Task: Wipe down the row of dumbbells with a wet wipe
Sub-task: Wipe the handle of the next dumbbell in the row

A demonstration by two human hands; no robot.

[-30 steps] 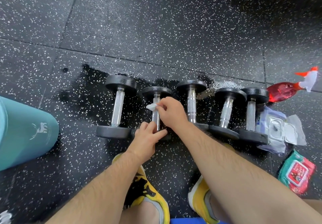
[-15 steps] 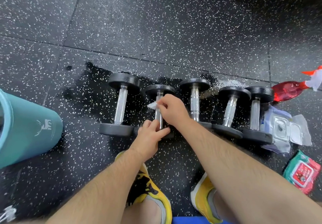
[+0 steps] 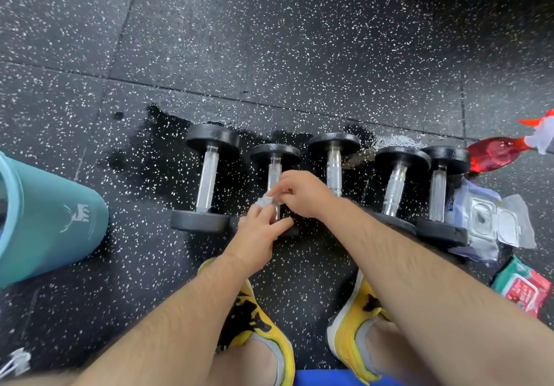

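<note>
The right hand [image 3: 302,196] pinches the wet wipe [image 3: 265,201] low on the second dumbbell [image 3: 273,175], bar running straight away, while the left hand [image 3: 259,234] curls its fingers round the near end.

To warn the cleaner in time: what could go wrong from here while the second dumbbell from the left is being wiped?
1. A dark wet patch lies under the dumbbells, just ahead of the yellow shoes; a foot could slip.
2. The second dumbbell lies close to its neighbours; if it rolls while the left hand holds it and the right hand rubs with the wet wipe, fingers might get pinched.
</note>
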